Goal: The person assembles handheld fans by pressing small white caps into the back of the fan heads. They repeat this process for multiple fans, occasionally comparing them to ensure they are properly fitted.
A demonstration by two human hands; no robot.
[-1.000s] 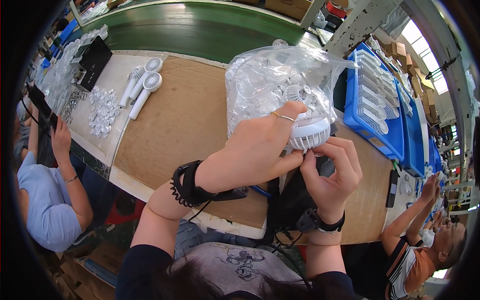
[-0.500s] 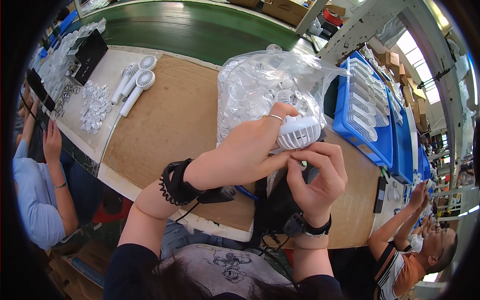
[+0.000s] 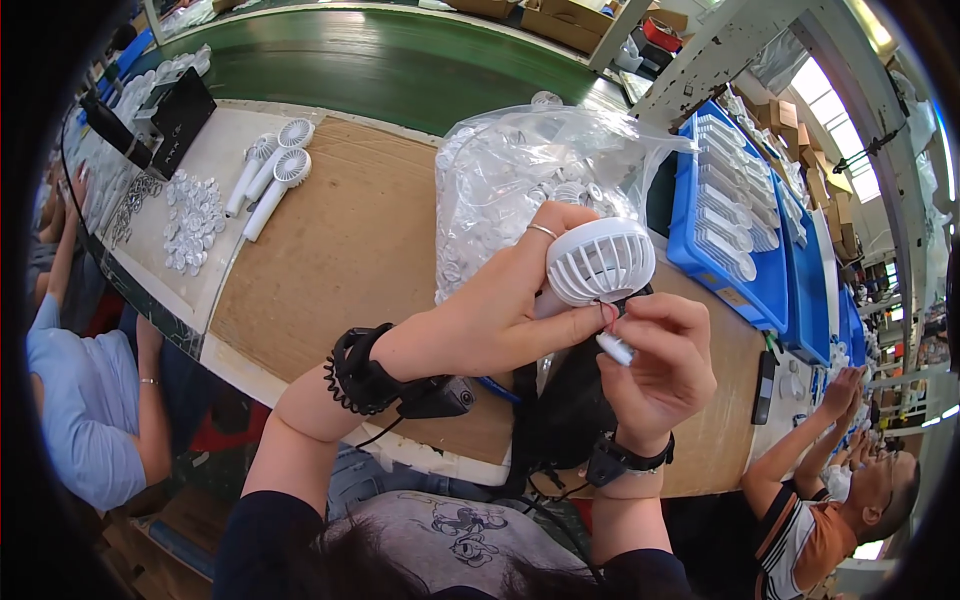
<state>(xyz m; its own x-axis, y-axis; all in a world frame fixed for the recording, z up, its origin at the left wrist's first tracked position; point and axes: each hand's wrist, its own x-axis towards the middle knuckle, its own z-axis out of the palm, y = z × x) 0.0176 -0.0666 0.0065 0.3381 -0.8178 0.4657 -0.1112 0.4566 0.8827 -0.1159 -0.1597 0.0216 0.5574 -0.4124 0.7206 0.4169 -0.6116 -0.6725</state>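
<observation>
My left hand [image 3: 500,305] is closed around a white handheld fan [image 3: 602,262], its slatted round head tilted up between thumb and fingers. A thin red wire [image 3: 609,312] comes out at the lower edge of the fan head. My right hand [image 3: 662,372] is closed just below the fan, its fingertips around a small white part [image 3: 615,348] that hangs close to the wire. The part's exact kind cannot be made out. Behind my left hand lies a clear plastic bag [image 3: 500,170] full of small white pieces.
Several white handheld fans [image 3: 268,205] lie at the left beside a pile of small white discs [image 3: 193,222] and a black box [image 3: 178,120]. Blue trays [image 3: 735,290] of white parts stand right. A green conveyor belt [image 3: 380,60] runs behind. People sit on both sides.
The fan head has turned and come slightly right and nearer. My right hand has moved right and down, showing the small white part and the red wire. The left neighbour's raised hand has moved away.
</observation>
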